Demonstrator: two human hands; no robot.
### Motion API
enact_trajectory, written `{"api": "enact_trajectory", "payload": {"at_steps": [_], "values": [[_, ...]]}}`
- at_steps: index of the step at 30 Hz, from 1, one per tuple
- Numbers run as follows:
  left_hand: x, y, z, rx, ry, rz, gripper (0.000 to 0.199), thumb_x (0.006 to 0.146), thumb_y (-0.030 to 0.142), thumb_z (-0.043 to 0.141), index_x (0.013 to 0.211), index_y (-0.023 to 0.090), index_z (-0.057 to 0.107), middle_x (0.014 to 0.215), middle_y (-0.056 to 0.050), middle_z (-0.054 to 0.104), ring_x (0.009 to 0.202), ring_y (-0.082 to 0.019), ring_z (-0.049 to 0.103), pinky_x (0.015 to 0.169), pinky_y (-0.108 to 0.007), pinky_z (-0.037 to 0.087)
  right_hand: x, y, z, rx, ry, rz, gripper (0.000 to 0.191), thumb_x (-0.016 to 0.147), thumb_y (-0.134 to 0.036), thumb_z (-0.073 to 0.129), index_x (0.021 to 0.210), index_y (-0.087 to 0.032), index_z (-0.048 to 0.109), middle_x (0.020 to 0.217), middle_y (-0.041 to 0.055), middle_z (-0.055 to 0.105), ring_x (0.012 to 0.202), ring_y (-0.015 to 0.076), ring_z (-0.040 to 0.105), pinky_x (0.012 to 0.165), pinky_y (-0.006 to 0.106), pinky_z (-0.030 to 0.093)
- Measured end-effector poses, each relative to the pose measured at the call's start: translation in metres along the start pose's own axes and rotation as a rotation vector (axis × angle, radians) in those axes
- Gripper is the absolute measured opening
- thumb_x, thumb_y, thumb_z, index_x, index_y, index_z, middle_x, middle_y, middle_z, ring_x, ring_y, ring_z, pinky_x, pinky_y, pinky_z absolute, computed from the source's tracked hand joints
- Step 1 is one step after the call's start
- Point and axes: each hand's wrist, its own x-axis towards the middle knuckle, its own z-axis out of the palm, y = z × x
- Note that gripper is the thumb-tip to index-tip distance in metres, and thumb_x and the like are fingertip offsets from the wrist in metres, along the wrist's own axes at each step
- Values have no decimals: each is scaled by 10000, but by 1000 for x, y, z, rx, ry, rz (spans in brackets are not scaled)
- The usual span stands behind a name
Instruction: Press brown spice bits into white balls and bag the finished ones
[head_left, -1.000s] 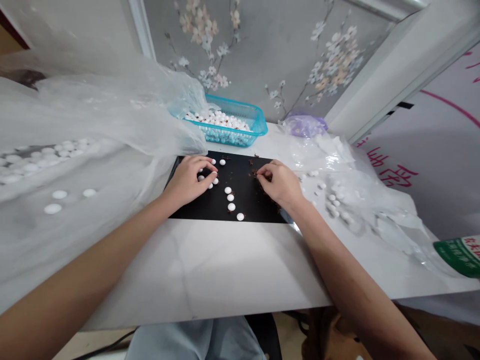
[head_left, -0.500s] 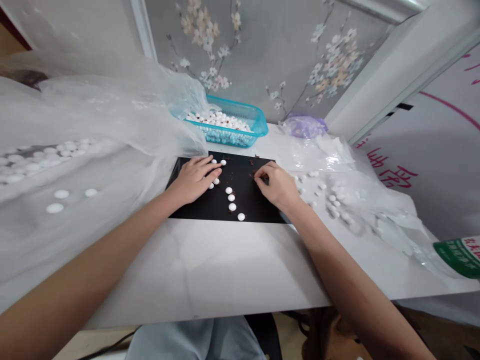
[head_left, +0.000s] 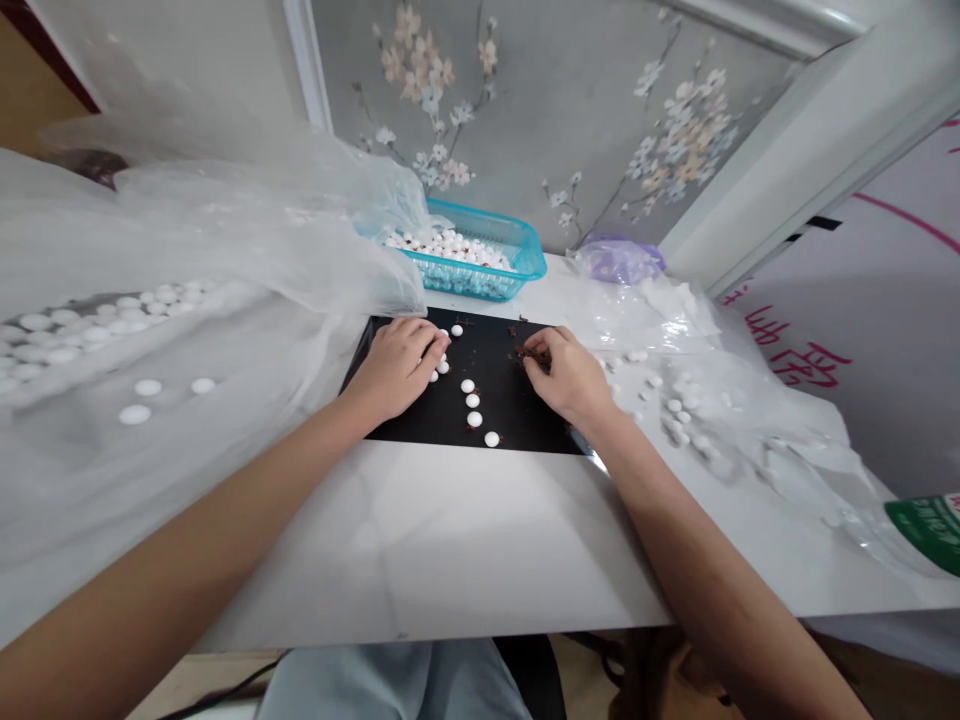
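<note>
Grip widened, right hand point(head_left: 571, 377) at brown bits point(head_left: 535, 356), left hand point(head_left: 399, 368) less spread

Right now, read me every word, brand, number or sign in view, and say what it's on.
Panel: pink handwritten characters, too distorted to read surely.
Green label: pale print, cut off and too small to read.
No word, brand or number is clearly legible.

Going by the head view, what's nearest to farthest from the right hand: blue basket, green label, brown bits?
1. Brown bits, right by the right hand.
2. Blue basket, beyond the black mat.
3. Green label, at the picture's right edge.
</note>
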Motion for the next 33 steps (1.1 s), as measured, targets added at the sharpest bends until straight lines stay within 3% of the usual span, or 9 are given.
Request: {"api": "enact_trajectory", "payload": {"at_steps": [7, 12, 18, 24, 33], "values": [[0, 7, -6, -128, 80, -32, 194, 886, 368, 444, 853, 200, 537, 959, -45, 599, 993, -206, 526, 919, -362, 365, -1, 2, 0, -17, -7, -43, 146, 755, -198, 534, 872, -203, 622, 981, 49, 601, 738, 181, 600, 587, 296, 426], [0, 11, -6, -313, 147, -128, 201, 782, 385, 605, 784, 222, 486, 863, 1, 572, 857, -166, 540, 793, -299, 415, 0, 3, 4, -22, -9, -76, 143, 793, -195, 496, 813, -212, 637, 962, 43, 616, 722, 175, 591, 573, 293, 406], [-2, 13, -1, -448, 212, -216, 151, 792, 308, 574, 758, 215, 460, 793, 26, 540, 723, -114, 545, 645, -237, 414, -1, 1, 2, 32, 27, -89, 141, 820, -201, 467, 818, -198, 608, 908, 49, 611, 719, 168, 573, 574, 280, 380], [-4, 20, 0, -497, 149, -206, 230, 762, 299, 616, 939, 223, 490, 862, 19, 577, 631, -85, 541, 558, -214, 398, 0, -5, 5, 392, 22, -64, 125, 850, -274, 459, 850, -185, 546, 850, 30, 601, 650, 125, 524, 596, 263, 401], [-6, 28, -1, -498, 64, -149, 158, 738, 332, 642, 826, 206, 607, 827, 12, 632, 660, -103, 549, 588, -220, 434, -12, -30, 0, 891, -270, -167, 160, 864, -354, 488, 851, -195, 502, 776, -24, 487, 525, 56, 377, 436, 193, 313]]}}
